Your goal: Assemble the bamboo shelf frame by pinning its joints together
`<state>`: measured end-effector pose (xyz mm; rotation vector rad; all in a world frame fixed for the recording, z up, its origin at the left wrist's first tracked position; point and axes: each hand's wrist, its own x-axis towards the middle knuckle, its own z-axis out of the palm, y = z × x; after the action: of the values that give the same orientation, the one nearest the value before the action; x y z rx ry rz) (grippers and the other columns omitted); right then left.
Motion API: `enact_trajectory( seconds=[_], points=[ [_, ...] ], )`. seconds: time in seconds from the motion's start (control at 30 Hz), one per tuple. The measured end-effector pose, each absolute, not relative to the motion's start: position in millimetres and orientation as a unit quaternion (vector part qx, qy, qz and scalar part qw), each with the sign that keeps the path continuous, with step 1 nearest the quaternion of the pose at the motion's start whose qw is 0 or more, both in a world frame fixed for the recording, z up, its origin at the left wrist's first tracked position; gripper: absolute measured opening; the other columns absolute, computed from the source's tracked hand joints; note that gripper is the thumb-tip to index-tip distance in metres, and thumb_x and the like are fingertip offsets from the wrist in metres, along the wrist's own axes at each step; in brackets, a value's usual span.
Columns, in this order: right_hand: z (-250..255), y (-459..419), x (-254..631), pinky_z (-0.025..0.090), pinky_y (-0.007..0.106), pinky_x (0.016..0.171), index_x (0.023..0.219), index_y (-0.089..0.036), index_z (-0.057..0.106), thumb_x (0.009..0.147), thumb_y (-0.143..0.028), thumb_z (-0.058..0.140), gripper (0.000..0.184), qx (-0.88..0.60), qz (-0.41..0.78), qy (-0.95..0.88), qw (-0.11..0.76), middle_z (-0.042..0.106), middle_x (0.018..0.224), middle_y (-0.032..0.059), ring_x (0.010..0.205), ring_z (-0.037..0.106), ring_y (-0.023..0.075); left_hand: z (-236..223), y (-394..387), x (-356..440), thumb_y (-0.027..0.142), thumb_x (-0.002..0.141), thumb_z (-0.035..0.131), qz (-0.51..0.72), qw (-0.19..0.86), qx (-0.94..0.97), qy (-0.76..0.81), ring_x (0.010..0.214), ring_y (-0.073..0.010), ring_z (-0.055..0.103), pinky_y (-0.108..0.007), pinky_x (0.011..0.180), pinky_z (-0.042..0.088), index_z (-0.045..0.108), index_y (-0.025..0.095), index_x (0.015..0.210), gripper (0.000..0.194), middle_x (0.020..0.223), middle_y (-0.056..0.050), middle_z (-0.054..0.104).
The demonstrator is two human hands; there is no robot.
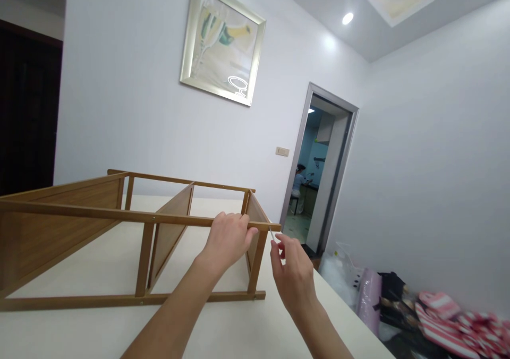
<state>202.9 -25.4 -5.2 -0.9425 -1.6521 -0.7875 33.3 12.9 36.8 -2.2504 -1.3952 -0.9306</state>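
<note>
A brown wooden shelf rack [95,211] lies on its side on the white table [223,327], its slatless panels standing upright between the rails. My left hand [231,237] is wrapped over the upper front rail near its right end, thumb along the wood. Just beyond that, my right hand [292,266] pinches a thin metal rod [271,233] between thumb and fingers. The rod's upper tip meets the underside of the rail end, close to the corner post. Its lower part is hidden by my fingers, so its exact kind is unclear.
Past the table's right edge lie a pink roll [370,300], clear plastic wrapping [338,274] and red-and-white striped cloth [458,322]. A doorway [308,189] opens at the back, with a seated person [297,184] beyond. A framed picture [223,43] hangs on the wall.
</note>
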Motion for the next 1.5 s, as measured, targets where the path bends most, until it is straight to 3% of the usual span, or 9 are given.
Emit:
enact_trajectory(
  seconds=[0.2,0.4,0.53,0.67,0.87,0.97,1.13,1.3,1.5],
  points=[
    [2,-26,195,0.048,0.024,0.049,0.1,-0.018,0.064,0.088,-0.037,0.056,0.024,-0.485,-0.04,-0.638,0.597,0.06,0.063,-0.0027,0.052,0.056,0.0119,36,15,36,0.035,0.094,0.044,-0.341,0.165,-0.786,-0.488,0.075,-0.0211,0.064,-0.036,0.074,0.04,0.06,0.019,0.076,0.028,0.076,-0.006,0.069],
    [1,-25,196,0.057,0.03,0.055,0.099,-0.017,0.067,0.087,-0.044,0.058,0.031,-0.447,0.113,-0.63,0.624,0.068,0.074,0.0034,0.061,0.065,0.0168,35,14,35,0.033,0.093,0.045,-0.347,0.173,-0.785,-0.482,0.075,-0.0224,0.064,-0.038,0.075,0.041,0.06,0.019,0.078,0.025,0.076,-0.006,0.069],
    [-8,-24,207,0.058,0.031,0.065,0.11,-0.019,0.065,0.09,-0.033,0.057,0.026,-0.405,-0.012,-0.697,0.592,0.069,0.085,0.0055,0.072,0.067,0.0171,34,15,36,0.034,0.093,0.047,-0.349,0.17,-0.786,-0.482,0.075,-0.0215,0.064,-0.037,0.076,0.041,0.06,0.019,0.08,0.024,0.077,-0.006,0.069],
    [-3,-24,223,0.056,0.027,0.069,0.12,-0.022,0.06,0.094,-0.019,0.049,0.028,-0.352,-0.189,-0.773,0.493,0.066,0.089,0.0058,0.078,0.065,0.015,35,14,36,0.034,0.093,0.046,-0.349,0.171,-0.786,-0.481,0.075,-0.0219,0.064,-0.037,0.075,0.04,0.06,0.019,0.078,0.025,0.076,-0.006,0.069],
    [20,-26,237,0.052,0.031,0.069,0.122,-0.018,0.055,0.094,-0.012,0.049,0.03,-0.312,-0.378,-0.81,0.322,0.063,0.095,0.0091,0.08,0.061,0.0168,35,14,36,0.033,0.093,0.045,-0.348,0.175,-0.785,-0.481,0.073,-0.0219,0.063,-0.037,0.074,0.04,0.058,0.019,0.076,0.025,0.075,-0.005,0.068],
    [26,-29,237,0.05,0.032,0.068,0.118,-0.017,0.056,0.093,-0.014,0.05,0.025,-0.304,-0.422,-0.805,0.285,0.064,0.094,0.0094,0.08,0.059,0.0179,35,13,36,0.033,0.093,0.045,-0.349,0.174,-0.784,-0.483,0.074,-0.0213,0.063,-0.036,0.074,0.04,0.058,0.019,0.076,0.025,0.075,-0.006,0.068],
    [29,-27,231,0.049,0.033,0.067,0.11,-0.015,0.056,0.093,-0.016,0.051,0.018,-0.282,-0.44,-0.8,0.294,0.063,0.089,0.0087,0.078,0.058,0.0181,34,13,36,0.033,0.093,0.044,-0.35,0.174,-0.784,-0.482,0.074,-0.0213,0.063,-0.037,0.075,0.04,0.057,0.019,0.076,0.026,0.075,-0.006,0.068],
    [25,-19,221,0.048,0.029,0.064,0.094,-0.017,0.056,0.093,-0.019,0.05,0.006,-0.286,-0.432,-0.775,0.361,0.061,0.081,0.0062,0.071,0.057,0.016,33,15,36,0.033,0.093,0.044,-0.354,0.177,-0.783,-0.48,0.073,-0.0212,0.062,-0.037,0.073,0.04,0.057,0.02,0.075,0.026,0.074,-0.005,0.068],
    [17,-11,209,0.04,0.024,0.054,0.072,-0.02,0.049,0.093,-0.021,0.048,0.021,-0.375,-0.381,-0.715,0.45,0.054,0.065,-0.0002,0.057,0.051,0.0116,33,16,36,0.033,0.093,0.045,-0.351,0.174,-0.784,-0.481,0.076,-0.0214,0.064,-0.038,0.076,0.04,0.058,0.019,0.078,0.025,0.076,-0.006,0.069]
  ],
)
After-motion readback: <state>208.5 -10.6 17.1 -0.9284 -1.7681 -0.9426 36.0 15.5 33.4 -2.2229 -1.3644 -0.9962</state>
